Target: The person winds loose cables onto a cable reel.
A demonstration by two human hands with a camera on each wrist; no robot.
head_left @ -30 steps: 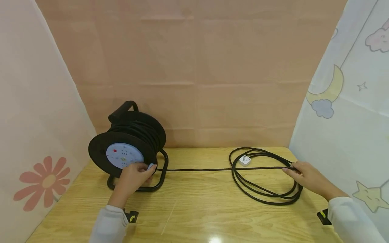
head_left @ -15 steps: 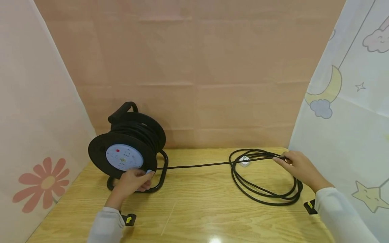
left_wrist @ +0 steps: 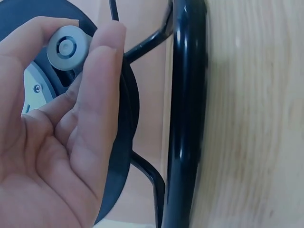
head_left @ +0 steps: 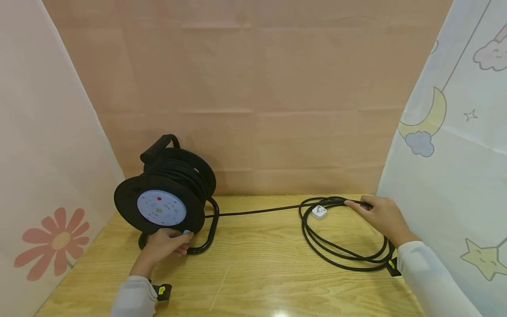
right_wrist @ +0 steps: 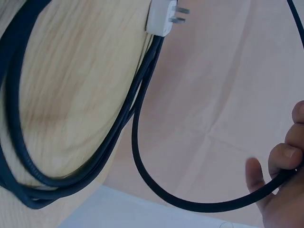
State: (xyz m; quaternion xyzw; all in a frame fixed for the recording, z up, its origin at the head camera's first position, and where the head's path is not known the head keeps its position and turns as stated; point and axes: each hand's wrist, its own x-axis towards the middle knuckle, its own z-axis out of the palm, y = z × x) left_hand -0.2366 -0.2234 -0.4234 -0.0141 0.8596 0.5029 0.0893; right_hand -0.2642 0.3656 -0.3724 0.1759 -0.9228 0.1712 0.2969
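Note:
A black cable reel (head_left: 128, 200) with a pale socket panel (head_left: 152, 211) stands at the left of the table, black cable wound on its drum. My left hand (head_left: 162, 245) pinches the round grey knob (left_wrist: 68, 48) at the lower rim of the reel's front disc, between thumb and fingers. From the drum a length of cable (head_left: 257, 212) runs right to my right hand (head_left: 382, 218), which holds it over the far side of a loose coil (head_left: 336, 243). In the right wrist view the cable sags in a curve from the curled fingers.
A white plug (head_left: 318, 212) lies by the coil's upper left part, its prongs showing in the right wrist view. The reel rests on a black tubular stand (head_left: 214, 224). Cloth walls (head_left: 277, 110) close off the wooden table (head_left: 253, 273) at back and sides.
The knob has gone down and left with my left hand, and the reel has turned, its red switch shifting right. My right hand has moved left and a little up with the cable.

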